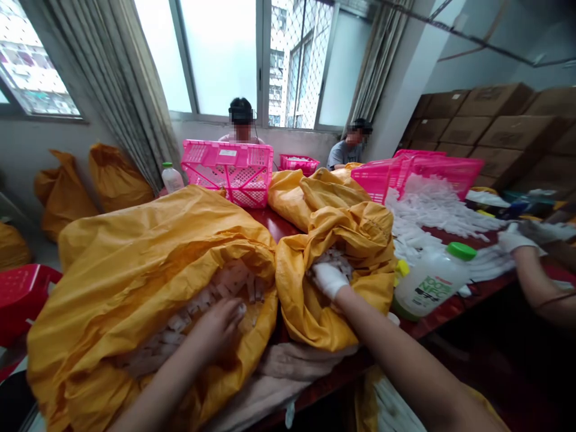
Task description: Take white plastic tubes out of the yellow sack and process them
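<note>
My left hand [220, 324], bare, is over the mouth of a large yellow sack [148, 240] on the left. Its fingers are curled in, and a bit of white shows at the fingertips; what they hold is not clear. Inside that sack lie many small white translucent plastic pieces [180, 324]. My right hand [330, 278], in a white glove, reaches into a smaller yellow sack [297, 294] with its edge rolled down. Whitish small parts [339, 258] surround the glove there, and its fingers are mostly hidden.
A green-capped bottle [434, 282] stands right of the smaller sack. White tubular parts [441, 207] are heaped before pink baskets [418, 171]. Another pink basket [227, 171] stands behind the sacks. A co-worker's gloved hand [515, 239] is at right; two people sit opposite. Cloth [288, 366] lies along the table edge.
</note>
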`<control>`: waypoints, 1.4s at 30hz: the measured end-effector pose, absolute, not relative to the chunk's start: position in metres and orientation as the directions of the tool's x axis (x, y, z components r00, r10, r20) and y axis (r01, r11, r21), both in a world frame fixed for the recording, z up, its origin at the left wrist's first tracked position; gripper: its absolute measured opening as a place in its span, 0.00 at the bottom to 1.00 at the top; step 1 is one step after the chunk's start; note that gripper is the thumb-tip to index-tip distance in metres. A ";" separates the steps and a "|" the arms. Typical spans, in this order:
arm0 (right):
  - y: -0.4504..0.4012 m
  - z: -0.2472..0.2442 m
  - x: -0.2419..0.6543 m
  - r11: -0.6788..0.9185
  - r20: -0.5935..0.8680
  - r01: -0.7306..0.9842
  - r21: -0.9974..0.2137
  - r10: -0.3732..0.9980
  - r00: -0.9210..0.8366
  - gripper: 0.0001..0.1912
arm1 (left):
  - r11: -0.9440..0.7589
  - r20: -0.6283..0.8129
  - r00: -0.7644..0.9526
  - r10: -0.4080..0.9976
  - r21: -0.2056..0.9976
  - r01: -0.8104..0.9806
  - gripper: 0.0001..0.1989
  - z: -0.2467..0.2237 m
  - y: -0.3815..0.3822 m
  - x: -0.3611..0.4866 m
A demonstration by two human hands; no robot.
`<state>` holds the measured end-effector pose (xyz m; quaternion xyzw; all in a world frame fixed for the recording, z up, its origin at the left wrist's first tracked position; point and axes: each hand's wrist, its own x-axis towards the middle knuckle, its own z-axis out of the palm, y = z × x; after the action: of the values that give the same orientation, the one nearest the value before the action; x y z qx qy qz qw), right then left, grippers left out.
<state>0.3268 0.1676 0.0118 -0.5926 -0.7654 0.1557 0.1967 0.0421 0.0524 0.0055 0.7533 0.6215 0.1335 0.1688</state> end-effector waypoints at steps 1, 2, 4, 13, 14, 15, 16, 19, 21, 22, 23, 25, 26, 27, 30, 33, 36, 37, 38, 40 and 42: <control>0.157 0.015 0.327 0.255 0.112 0.823 -0.508 0.967 -0.231 0.11 | -0.168 -0.014 0.206 0.978 0.526 0.834 0.20 0.007 0.044 0.046; 0.145 0.018 0.325 0.255 0.113 0.778 -0.574 0.966 -0.233 0.12 | -0.152 -0.026 0.215 0.976 0.622 0.768 0.22 0.009 0.036 0.050; 0.117 0.025 0.314 0.214 0.124 0.537 -0.816 0.972 -0.199 0.16 | -0.099 -0.045 0.216 0.975 0.785 0.611 0.24 0.013 0.020 0.061; 0.048 0.025 0.231 -0.011 0.072 -0.508 -0.861 0.987 -0.144 0.13 | -0.042 -0.019 0.372 0.928 0.987 0.155 0.18 0.017 -0.003 0.089; 0.048 0.021 0.231 0.050 0.135 -0.486 -0.873 0.981 -0.142 0.10 | 0.016 -0.024 0.378 0.925 1.000 0.025 0.18 0.014 -0.004 0.091; 0.048 0.017 0.233 0.104 0.192 -0.465 -0.879 0.970 -0.147 0.07 | 0.076 -0.031 0.383 0.923 0.992 -0.103 0.18 0.010 -0.005 0.092; 0.048 0.014 0.236 0.135 0.230 -0.446 -0.885 0.959 -0.165 0.06 | 0.134 -0.038 0.392 0.919 0.966 -0.221 0.17 0.006 -0.005 0.094; 0.047 0.008 0.246 0.128 0.242 -0.409 -0.904 0.940 -0.240 0.04 | 0.285 -0.044 0.446 0.894 0.825 -0.489 0.16 -0.003 -0.007 0.099; 0.045 0.008 0.250 0.123 0.246 -0.411 -0.903 0.934 -0.259 0.04 | 0.367 -0.046 0.492 0.869 0.728 -0.579 0.16 -0.005 -0.007 0.102; 0.044 0.009 0.250 0.131 0.257 -0.419 -0.899 0.931 -0.260 0.04 | 0.388 -0.045 0.505 0.862 0.700 -0.600 0.16 -0.006 -0.007 0.103; 0.044 0.010 0.251 0.142 0.270 -0.427 -0.893 0.928 -0.256 0.04 | 0.401 -0.050 0.512 0.857 0.687 -0.605 0.16 -0.007 -0.007 0.104; 0.042 0.013 0.249 0.151 0.284 -0.428 -0.891 0.922 -0.265 0.04 | 0.410 -0.054 0.524 0.850 0.693 -0.594 0.16 -0.009 -0.007 0.105; 0.041 0.015 0.247 0.145 0.282 -0.407 -0.902 0.912 -0.299 0.04 | 0.385 -0.047 0.511 0.858 0.717 -0.581 0.16 -0.010 -0.007 0.105; 0.041 0.016 0.245 0.144 0.279 -0.368 -0.919 0.895 -0.347 0.04 | 0.332 -0.035 0.477 0.878 0.762 -0.555 0.16 -0.011 -0.007 0.104; 0.040 0.015 0.236 0.262 0.324 -0.212 -0.942 0.875 -0.360 0.01 | 0.093 0.001 0.291 0.957 0.947 -0.307 0.16 -0.008 -0.007 0.100; 0.037 0.008 0.227 0.386 0.398 -0.145 -0.911 0.916 -0.057 0.11 | -0.045 0.031 0.221 0.975 0.997 0.059 0.17 0.001 -0.005 0.094; 0.034 -0.001 0.222 0.291 0.287 -0.197 -0.936 0.957 0.049 0.13 | -0.108 0.056 0.239 0.969 0.972 0.209 0.18 0.010 -0.003 0.092; 0.034 -0.003 0.221 0.217 0.217 -0.231 -0.948 0.976 0.025 0.12 | -0.096 0.047 0.237 0.970 0.975 0.201 0.18 0.011 -0.003 0.092; 0.035 -0.004 0.221 0.137 0.142 -0.274 -0.952 0.990 0.001 0.12 | -0.069 0.028 0.237 0.971 0.984 0.167 0.18 0.012 -0.002 0.093; 0.036 -0.003 0.220 -0.001 0.006 -0.364 -0.931 1.000 -0.016 0.14 | -0.014 -0.008 0.249 0.968 0.996 0.087 0.18 0.012 -0.001 0.093; 0.038 -0.002 0.220 -0.067 -0.081 -0.440 -0.896 0.997 0.013 0.16 | -0.001 -0.031 0.252 0.967 0.992 0.124 0.17 0.012 -0.002 0.092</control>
<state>0.2201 0.0382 -0.0020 -0.4009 -0.3474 0.6107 0.5880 0.0919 -0.0020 0.0117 0.5861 0.4656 0.3962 0.5317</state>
